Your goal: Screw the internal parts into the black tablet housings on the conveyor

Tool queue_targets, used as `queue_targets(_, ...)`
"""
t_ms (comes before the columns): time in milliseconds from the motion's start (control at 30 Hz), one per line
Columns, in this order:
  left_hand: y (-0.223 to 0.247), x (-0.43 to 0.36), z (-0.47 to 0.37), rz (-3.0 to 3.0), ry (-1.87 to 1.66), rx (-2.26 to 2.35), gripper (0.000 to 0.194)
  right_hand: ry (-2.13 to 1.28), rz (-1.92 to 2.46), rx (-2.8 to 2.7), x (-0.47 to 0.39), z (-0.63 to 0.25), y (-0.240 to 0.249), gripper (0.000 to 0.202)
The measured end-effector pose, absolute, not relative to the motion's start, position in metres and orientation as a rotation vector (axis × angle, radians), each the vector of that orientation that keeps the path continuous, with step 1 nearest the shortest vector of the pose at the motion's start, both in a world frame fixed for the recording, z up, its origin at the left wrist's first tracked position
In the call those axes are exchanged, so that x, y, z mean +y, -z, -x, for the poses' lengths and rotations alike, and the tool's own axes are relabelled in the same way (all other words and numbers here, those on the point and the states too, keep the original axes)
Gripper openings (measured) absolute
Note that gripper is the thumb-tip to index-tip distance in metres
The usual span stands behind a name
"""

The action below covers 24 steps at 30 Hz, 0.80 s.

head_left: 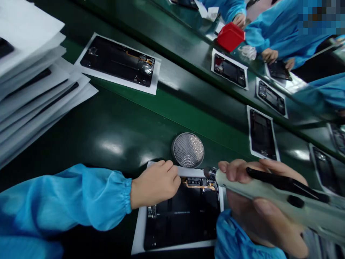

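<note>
Dark green tabletop [115, 126] carries an opened tablet [185, 223] on a white sheet [138, 230]. Driver work near the tablet's orange ribbon [196, 186] seems the step in hand; the next move likely calls for a steady tip, clear of that ribbon. The right hand [249, 214] grips the pale driver [277, 196]; the left hand [157, 181] curls above the tablet's upper left, its fingers' hold impossible to tell. Just beyond the tablet sits a round dish [182, 154]; well left of it, stacked sheets [40, 90].

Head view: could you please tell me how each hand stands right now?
Left hand: fingers curled over the opened tablet; any grip cannot be told.
Right hand: closed around the pale electric screwdriver.
</note>
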<state>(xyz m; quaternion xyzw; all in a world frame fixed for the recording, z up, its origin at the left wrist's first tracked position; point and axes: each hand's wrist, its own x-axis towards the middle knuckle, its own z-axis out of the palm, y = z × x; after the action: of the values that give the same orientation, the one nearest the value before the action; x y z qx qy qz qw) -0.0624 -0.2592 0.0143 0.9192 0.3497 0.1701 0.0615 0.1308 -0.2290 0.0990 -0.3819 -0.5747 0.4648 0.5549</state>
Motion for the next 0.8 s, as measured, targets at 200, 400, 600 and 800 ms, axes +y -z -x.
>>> queue_targets(200, 0.0, -0.252, 0.047, -2.71, -0.509, 1.003, 0.013, -1.214, 1.177, -1.496, -0.23, -0.157, -0.085, 0.038)
queue_targets(400, 0.007, -0.254, 0.037, -2.683, -0.548, 1.103, 0.018, -1.224, 0.977, -1.36, -0.234, -0.144, -0.067, 0.026)
queue_targets(600, 0.004, -0.254, 0.036, -2.72, -0.566, 1.109, 0.021, -1.162, 0.892, -1.394, -0.245, -0.13, -0.062, 0.029)
queue_targets(800, 0.005, -0.257, 0.037, -2.844, -0.666, 0.965, 0.025, -1.152, 0.9, -1.368, -0.247, -0.127, -0.059, 0.028)
